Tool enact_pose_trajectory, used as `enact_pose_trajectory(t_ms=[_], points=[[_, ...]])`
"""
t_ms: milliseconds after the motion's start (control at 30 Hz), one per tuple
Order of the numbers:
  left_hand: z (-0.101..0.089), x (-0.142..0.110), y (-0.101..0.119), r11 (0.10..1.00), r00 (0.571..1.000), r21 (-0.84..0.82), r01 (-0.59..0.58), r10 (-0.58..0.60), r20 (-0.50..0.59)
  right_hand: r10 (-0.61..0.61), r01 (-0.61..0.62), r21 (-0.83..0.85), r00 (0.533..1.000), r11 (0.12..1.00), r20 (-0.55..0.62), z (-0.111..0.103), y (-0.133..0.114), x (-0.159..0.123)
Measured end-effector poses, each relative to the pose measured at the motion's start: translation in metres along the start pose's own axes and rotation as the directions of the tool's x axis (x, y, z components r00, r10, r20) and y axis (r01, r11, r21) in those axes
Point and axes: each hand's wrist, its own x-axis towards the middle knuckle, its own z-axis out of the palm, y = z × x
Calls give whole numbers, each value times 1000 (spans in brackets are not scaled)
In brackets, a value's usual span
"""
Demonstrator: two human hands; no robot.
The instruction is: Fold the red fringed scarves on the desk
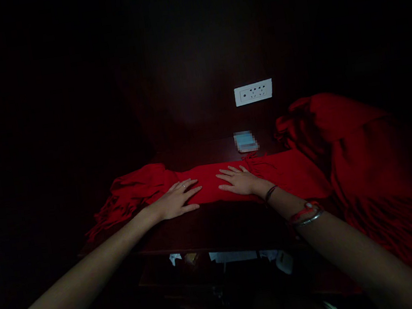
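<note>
A red fringed scarf (207, 175) lies in a long folded strip across a dark wooden surface (201, 227). My left hand (177, 199) rests palm down on its left part, fingers spread, a ring on one finger. Facing it, my right hand (238, 180) presses flat on the strip with fingers apart. The scarf's left end is rumpled, with fringe hanging toward the surface's edge. More red fringed cloth (362, 153) is heaped at the right; whether it is the same piece I cannot tell.
On the dark back wall sits a white socket panel (253, 92). Below it a blurred light-blue flat item (245, 141) lies behind the scarf. Under the surface, an open shelf holds pale papers (235, 255) and a white object (284, 262). Much of the surroundings is too dark to make out.
</note>
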Motion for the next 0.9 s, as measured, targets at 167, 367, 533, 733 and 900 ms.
enact_pose_trajectory(t_ms=[167,367,533,733,900], points=[[-4,-11,-9,987,997,143,-73,75,-10,1,-1,12,1000,1000,-10,-2,6,4],[0,12,-18,997,993,76,8,0,-115,-233,240,2,943,971,-236,-15,-11,-8],[-6,26,-26,997,985,-76,-3,-10,-174,-307,308,-41,915,951,-263,-16,-30,-15],[-6,35,-12,998,970,-62,20,-35,-242,-89,146,159,943,976,-322,-9,-16,-5],[-1,36,9,988,940,-89,-129,93,-328,10,70,259,955,963,-297,-11,-11,-3]])
